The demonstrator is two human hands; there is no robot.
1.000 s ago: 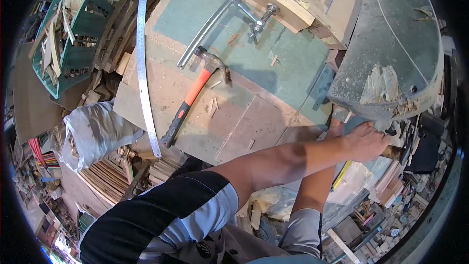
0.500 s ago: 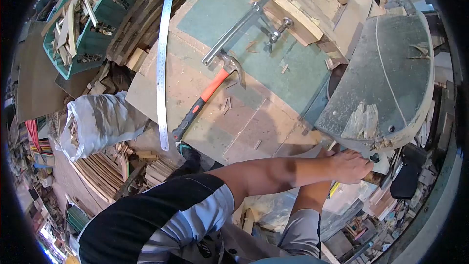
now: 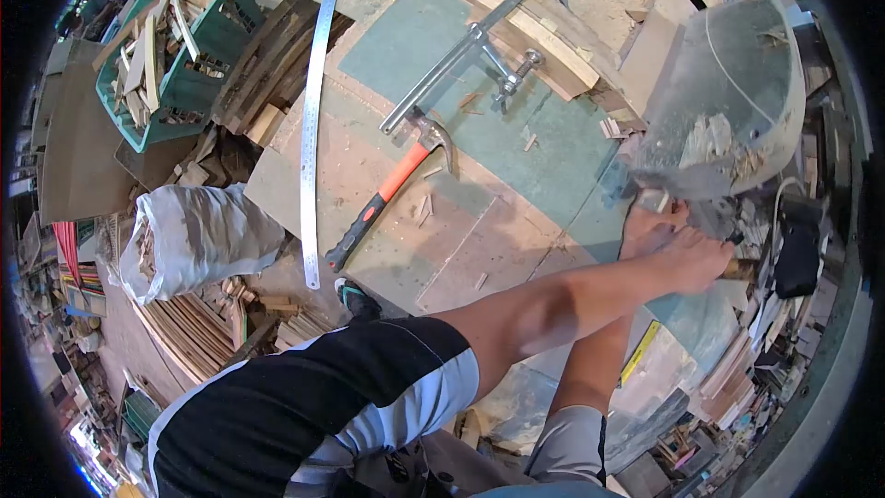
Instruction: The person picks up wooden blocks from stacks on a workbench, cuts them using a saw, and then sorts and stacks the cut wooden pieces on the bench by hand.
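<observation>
My left arm crosses over my right arm at the right side of the worktable. My left hand (image 3: 699, 260) is closed, knuckles up, and what it may hold is hidden beneath it. Just behind it, my right hand (image 3: 647, 226) has curled fingers, partly covered, with a small pale piece (image 3: 654, 201) at the fingertips. Both hands are by the lower edge of a large half-round, greyish translucent piece (image 3: 714, 106), blurred and stained with pale residue. On the table lie an orange-and-black claw hammer (image 3: 392, 186) and a metal bar clamp (image 3: 452, 60), which touches a curved wooden piece (image 3: 544, 41).
A long steel ruler (image 3: 313, 138) lies along the table's left side. Beyond it are a teal crate (image 3: 171, 120) of wood offcuts and a white sack (image 3: 207, 238). A yellow strip (image 3: 641, 352) is below my forearms. Wood scraps (image 3: 728, 378) crowd the right side.
Both hands have moved up and slightly right. The half-round piece, solid and dark before, now looks blurred and paler, its lower edge higher. Hammer, clamp and ruler look unmoved on the table.
</observation>
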